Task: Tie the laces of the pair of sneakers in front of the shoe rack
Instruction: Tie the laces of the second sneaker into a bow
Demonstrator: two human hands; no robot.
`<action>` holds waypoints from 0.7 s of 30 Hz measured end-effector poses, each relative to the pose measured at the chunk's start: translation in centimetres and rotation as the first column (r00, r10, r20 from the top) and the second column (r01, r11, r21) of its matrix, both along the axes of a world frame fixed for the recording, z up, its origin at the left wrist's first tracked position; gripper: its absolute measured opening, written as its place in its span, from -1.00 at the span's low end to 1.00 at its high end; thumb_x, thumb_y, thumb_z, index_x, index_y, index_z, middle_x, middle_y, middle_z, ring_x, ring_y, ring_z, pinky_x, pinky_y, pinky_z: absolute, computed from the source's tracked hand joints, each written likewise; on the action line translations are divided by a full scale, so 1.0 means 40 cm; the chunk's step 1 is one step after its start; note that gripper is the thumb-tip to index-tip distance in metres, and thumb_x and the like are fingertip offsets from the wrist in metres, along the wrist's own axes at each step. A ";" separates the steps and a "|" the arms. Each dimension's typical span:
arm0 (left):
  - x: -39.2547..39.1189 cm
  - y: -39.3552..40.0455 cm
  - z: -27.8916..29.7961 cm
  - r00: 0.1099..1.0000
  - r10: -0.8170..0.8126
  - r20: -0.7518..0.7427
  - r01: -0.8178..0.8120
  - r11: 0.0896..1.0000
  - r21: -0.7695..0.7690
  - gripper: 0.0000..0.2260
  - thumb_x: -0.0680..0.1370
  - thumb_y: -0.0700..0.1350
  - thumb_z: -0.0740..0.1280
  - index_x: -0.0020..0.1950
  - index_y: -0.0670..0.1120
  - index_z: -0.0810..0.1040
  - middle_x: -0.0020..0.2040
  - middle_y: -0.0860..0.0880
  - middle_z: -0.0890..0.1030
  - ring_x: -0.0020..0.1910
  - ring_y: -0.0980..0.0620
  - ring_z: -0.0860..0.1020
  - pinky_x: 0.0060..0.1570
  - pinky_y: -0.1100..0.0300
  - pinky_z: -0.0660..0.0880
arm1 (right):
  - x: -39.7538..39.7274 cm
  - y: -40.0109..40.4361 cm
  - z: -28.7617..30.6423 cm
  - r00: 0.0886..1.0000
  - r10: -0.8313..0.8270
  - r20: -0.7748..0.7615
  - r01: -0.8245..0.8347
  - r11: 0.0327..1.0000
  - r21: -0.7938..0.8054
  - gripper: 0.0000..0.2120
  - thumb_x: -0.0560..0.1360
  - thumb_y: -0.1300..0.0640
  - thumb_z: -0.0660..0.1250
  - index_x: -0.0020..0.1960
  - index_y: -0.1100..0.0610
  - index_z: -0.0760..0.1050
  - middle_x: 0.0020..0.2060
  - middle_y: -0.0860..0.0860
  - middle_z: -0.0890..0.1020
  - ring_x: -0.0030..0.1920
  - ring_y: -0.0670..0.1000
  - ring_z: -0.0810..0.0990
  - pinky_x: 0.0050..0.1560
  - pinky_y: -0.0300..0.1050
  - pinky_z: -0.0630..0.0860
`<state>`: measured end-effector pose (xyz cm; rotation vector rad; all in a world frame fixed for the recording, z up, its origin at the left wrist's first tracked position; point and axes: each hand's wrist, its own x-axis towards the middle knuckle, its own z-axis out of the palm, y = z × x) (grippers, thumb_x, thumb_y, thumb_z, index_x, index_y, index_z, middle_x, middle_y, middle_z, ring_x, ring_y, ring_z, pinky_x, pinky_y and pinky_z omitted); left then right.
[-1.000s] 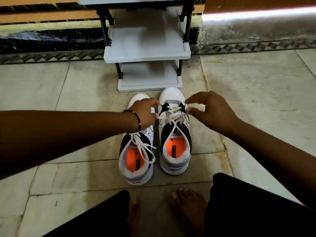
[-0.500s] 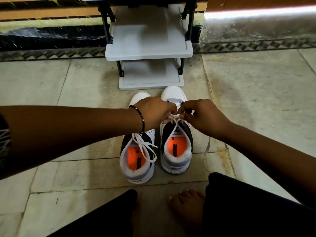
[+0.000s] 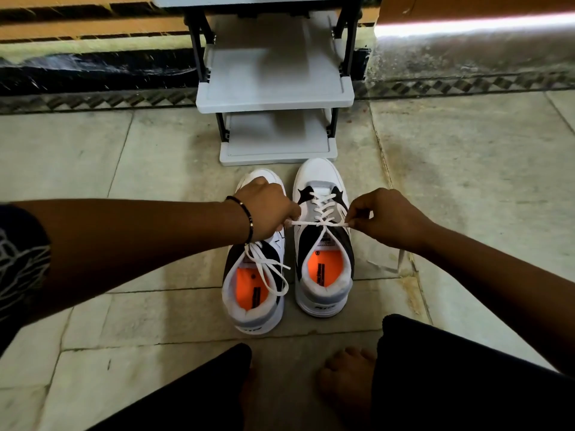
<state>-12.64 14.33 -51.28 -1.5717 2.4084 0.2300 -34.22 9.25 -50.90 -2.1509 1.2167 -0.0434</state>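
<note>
Both hands (image 3: 323,217) pull R sneaker (image 3: 323,244) lace (image 3: 320,224) taut; knot prob. unfinished.

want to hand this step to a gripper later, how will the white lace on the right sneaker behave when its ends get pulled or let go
The white lace is probably floppy: its free end trails limp on the floor. It looks straight only where the left hand and right hand pull it taut, so it would likely sag if released. Thin and flat, it may slip from a loose pinch.
</note>
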 end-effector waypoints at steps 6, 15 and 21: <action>0.011 -0.006 0.018 1.000 -0.012 0.015 0.012 1.000 -0.002 -0.78 0.44 -0.20 0.20 -0.03 0.04 0.54 -0.23 0.06 0.52 0.04 -0.04 0.53 -0.06 0.15 0.14 | -0.014 0.008 -0.021 1.000 -0.017 -0.002 0.017 1.000 0.020 -0.92 0.46 0.19 0.36 -0.15 0.18 0.62 -0.31 0.10 0.61 -0.31 0.02 0.51 -0.32 -0.34 0.35; 0.016 -0.006 0.014 0.998 -0.053 0.019 0.053 0.998 0.028 -0.80 0.43 -0.19 0.21 -0.06 0.03 0.55 -0.16 0.03 0.64 -0.02 -0.02 0.54 -0.02 0.12 0.27 | -0.015 0.002 -0.023 1.000 -0.027 -0.003 0.027 0.997 0.070 -0.92 0.46 0.18 0.37 -0.14 0.15 0.64 -0.39 -0.05 0.56 -0.31 -0.05 0.49 -0.31 -0.31 0.35; 0.036 0.018 0.002 0.996 0.034 -0.085 -0.029 0.998 0.055 -0.91 0.48 -0.10 0.13 -0.18 0.06 0.37 -0.16 -0.05 0.57 -0.04 -0.10 0.48 -0.06 0.10 0.29 | -0.026 0.012 -0.007 1.000 -0.021 -0.015 0.023 0.990 0.138 -0.80 0.53 0.26 0.21 -0.16 0.15 0.60 -0.40 -0.10 0.50 -0.44 -0.18 0.40 -0.44 -0.42 0.28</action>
